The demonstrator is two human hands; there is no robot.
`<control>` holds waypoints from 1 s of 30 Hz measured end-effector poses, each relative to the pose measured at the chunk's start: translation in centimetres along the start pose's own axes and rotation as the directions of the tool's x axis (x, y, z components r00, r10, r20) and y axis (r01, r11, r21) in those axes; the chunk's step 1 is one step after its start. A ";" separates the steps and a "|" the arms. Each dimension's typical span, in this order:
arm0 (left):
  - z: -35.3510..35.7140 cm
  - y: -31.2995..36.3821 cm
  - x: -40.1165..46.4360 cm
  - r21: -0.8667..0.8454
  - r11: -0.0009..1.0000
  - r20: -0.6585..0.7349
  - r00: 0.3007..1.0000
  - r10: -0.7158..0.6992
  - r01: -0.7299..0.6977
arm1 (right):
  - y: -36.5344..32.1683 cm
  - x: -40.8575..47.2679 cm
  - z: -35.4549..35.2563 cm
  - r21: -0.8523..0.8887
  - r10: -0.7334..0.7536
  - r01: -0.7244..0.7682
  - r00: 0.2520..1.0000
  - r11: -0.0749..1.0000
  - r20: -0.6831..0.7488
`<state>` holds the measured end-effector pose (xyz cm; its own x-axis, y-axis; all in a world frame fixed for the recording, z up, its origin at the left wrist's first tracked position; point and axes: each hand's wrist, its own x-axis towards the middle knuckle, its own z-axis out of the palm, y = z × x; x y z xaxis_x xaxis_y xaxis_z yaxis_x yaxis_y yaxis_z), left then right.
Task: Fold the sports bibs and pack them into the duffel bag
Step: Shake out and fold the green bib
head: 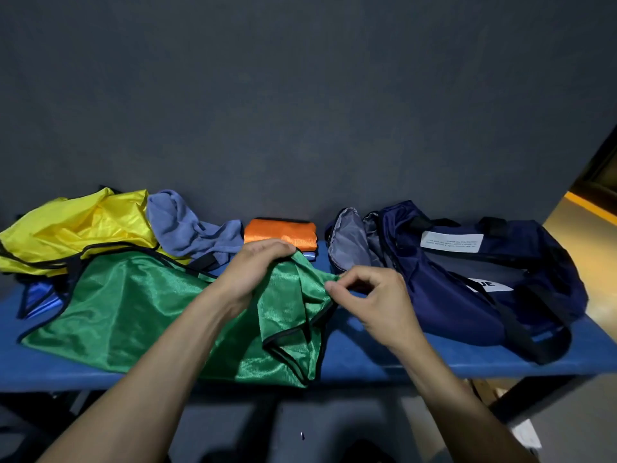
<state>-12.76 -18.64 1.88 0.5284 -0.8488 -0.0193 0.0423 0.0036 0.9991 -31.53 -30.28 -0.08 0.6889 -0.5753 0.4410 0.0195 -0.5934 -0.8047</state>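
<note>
Your left hand (255, 265) grips the top corner of the shiny green bib (140, 305), fingers curled over it; your right hand (370, 295) pinches its black-trimmed edge. The bib lies crumpled on the blue bench (367, 355), just left of the unzipped navy duffel bag (467, 289)

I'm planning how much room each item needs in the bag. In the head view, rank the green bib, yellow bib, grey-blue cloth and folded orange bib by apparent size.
1. green bib, nearest the camera, so partly inflated
2. yellow bib, partly hidden and bunched, so unsure
3. grey-blue cloth
4. folded orange bib
</note>
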 end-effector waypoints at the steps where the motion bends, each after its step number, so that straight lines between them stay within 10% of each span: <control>1: 0.2 0.3 -0.1 -0.093 0.995 -0.016 1.000 -0.027 0.025 | 0.1 0.1 0.1 0.037 0.058 -0.057 0.998 0.998 -0.026; 6: 0.8 0.6 -0.5 -0.079 0.996 0.065 0.997 0.041 -0.036 | -0.5 0.7 0.9 0.369 0.355 -0.357 0.932 0.858 0.075; 13: 1.1 0.2 -0.1 -0.036 0.994 -0.108 0.989 0.097 -0.102 | -0.5 0.9 0.2 0.210 0.281 -0.306 0.949 0.928 0.144; 19: 1.3 0.2 -0.3 0.160 0.954 0.064 0.967 0.245 -0.252 | -0.3 1.1 0.5 0.198 0.332 -0.371 0.921 0.907 0.204; 30: -1.4 0.9 -0.2 0.692 0.624 0.307 0.931 0.200 -0.362 | 0.5 1.3 -0.2 0.313 0.451 -0.433 0.892 0.845 0.017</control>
<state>-11.68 -17.73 2.68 0.2402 -0.9512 0.1937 -0.7522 -0.0562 0.6566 -30.79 -31.48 0.16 0.6358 -0.7715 0.0235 -0.0555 -0.0761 -0.9956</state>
